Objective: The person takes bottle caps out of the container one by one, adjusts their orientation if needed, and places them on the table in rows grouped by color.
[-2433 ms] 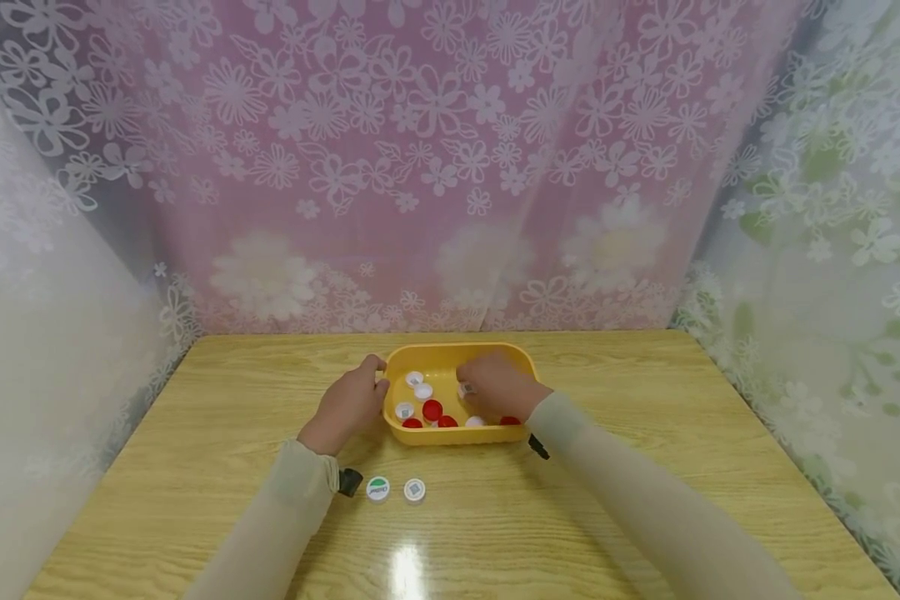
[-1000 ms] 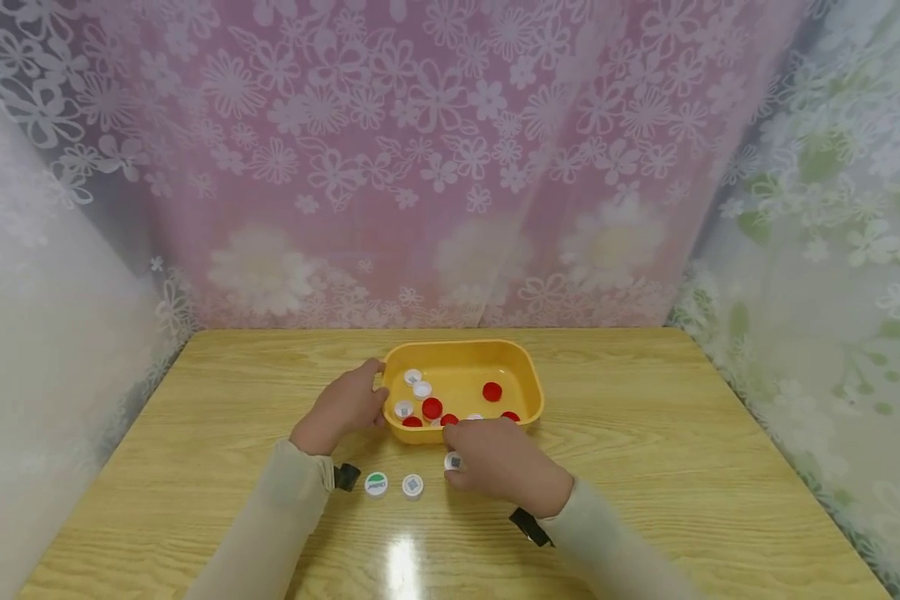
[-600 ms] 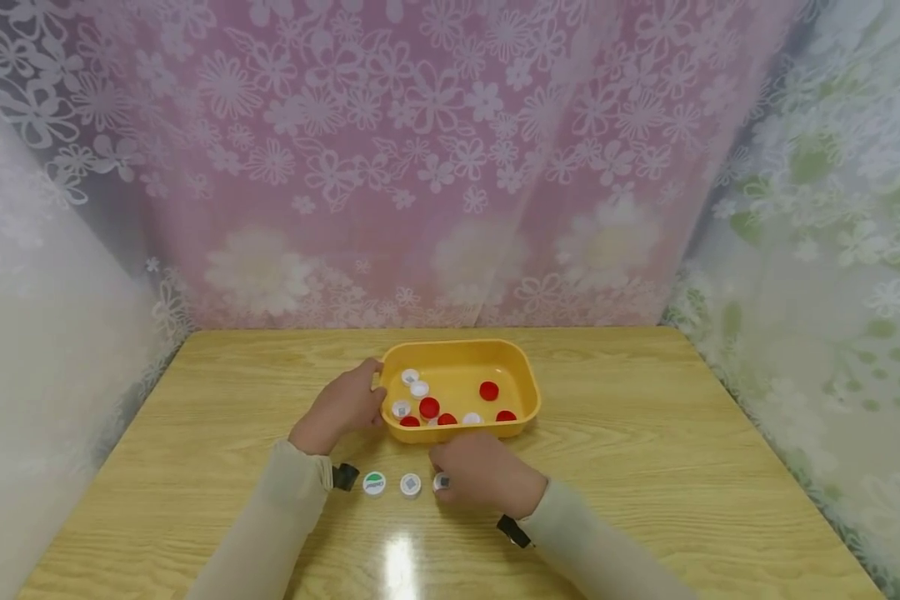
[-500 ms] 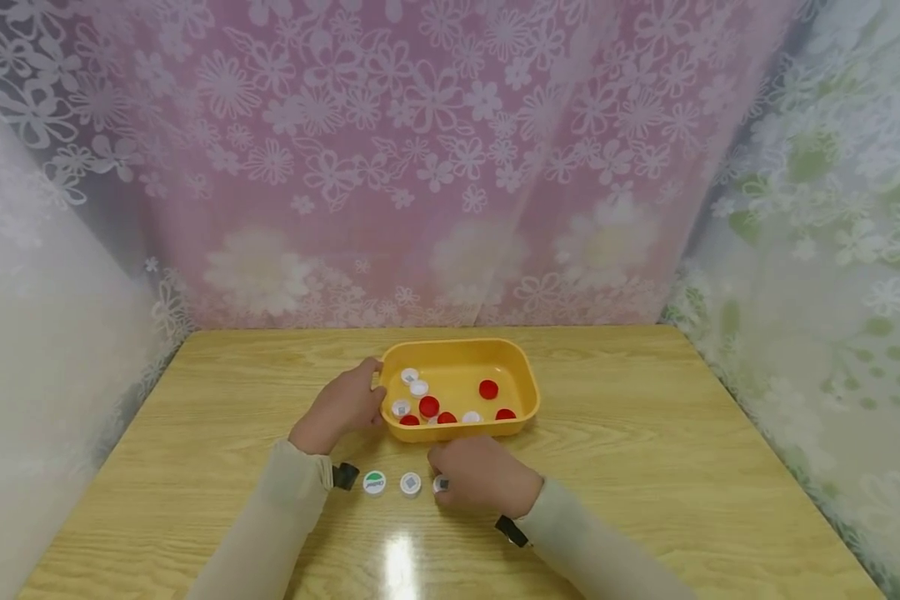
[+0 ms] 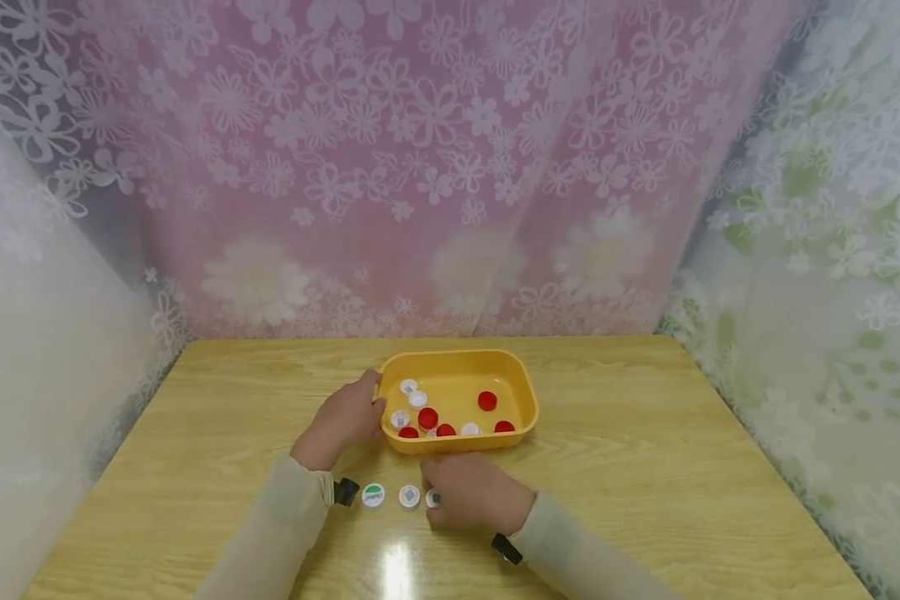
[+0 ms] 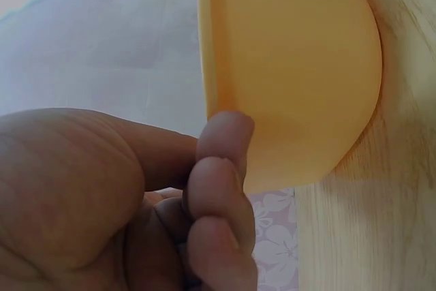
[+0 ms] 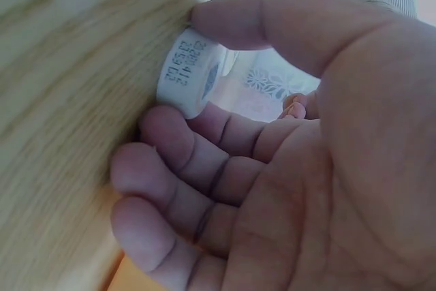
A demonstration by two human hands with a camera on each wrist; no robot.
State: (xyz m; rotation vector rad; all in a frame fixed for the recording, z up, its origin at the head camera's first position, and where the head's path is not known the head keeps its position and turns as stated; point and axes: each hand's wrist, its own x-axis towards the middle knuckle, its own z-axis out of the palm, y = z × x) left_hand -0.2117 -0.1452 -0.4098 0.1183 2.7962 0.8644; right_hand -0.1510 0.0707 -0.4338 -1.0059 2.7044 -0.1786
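My left hand (image 5: 342, 419) grips the left end of a yellow plastic basin (image 5: 450, 446); in the left wrist view, curled fingers (image 6: 225, 141) meet its rim. On the table in front of the basin, my right hand (image 5: 476, 493) pinches a white bottle cap (image 7: 188, 73) between thumb and fingers. Printed digits show on that cap's side, and its edge is at the wood. Left of it sit two more white caps: one with a grey square mark (image 5: 409, 497), and one with green print (image 5: 373, 496). The three form a rough row.
Inside the basin lie several red caps (image 5: 428, 418) and white caps (image 5: 417, 400), mostly toward its left and near sides. The wooden table (image 5: 630, 467) is bounded by a pink flowered curtain (image 5: 450, 167) at the back and pale curtains on both sides.
My right hand has come out of the basin with a white cap and moved down and left, bringing it beside the two caps on the table. My left hand stays at the basin.
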